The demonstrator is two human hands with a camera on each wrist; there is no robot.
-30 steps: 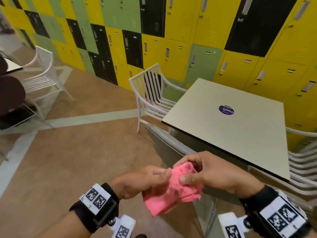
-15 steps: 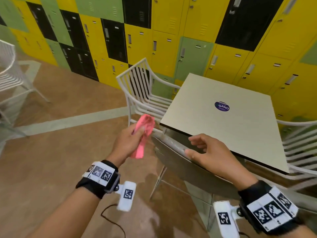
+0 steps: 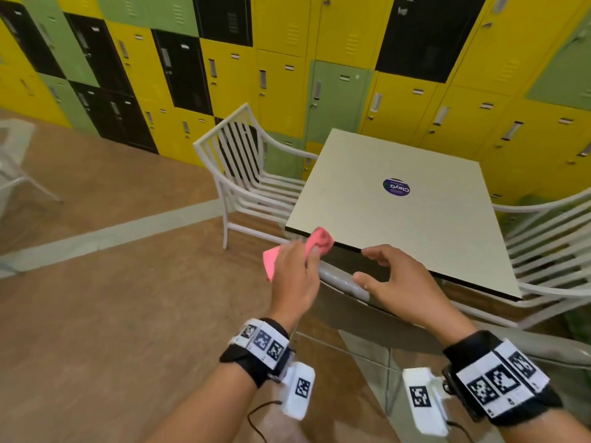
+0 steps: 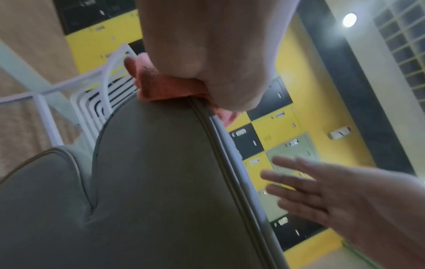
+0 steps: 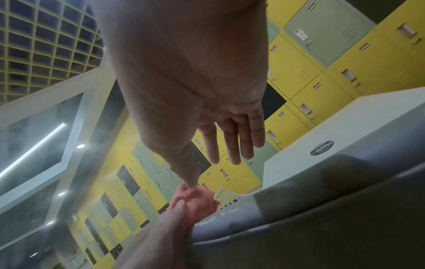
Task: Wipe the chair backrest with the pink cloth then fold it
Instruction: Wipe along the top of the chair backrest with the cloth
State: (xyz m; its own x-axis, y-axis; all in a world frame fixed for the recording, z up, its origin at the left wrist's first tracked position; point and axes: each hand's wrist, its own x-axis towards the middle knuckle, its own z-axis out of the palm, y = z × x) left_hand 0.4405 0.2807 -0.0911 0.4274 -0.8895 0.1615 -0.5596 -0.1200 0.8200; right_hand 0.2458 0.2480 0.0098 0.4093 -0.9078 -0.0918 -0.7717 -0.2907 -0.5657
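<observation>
The grey padded chair backrest stands in front of me, pushed against the table; its cushion face fills the left wrist view. My left hand grips the bunched pink cloth and presses it onto the left end of the backrest's top edge; the cloth shows under the palm, and the cloth appears again far off in the right wrist view. My right hand hovers at the top edge with fingers spread and relaxed, holding nothing; its fingers are straight.
A beige square table with a round sticker stands right behind the backrest. White slatted chairs sit at its left and right. Yellow, green and black lockers line the wall. Brown floor spreads to the left.
Both hands held the cloth a second ago. The right hand let go and moved to the backrest top; the left hand carried the cloth up onto the backrest's left end.
</observation>
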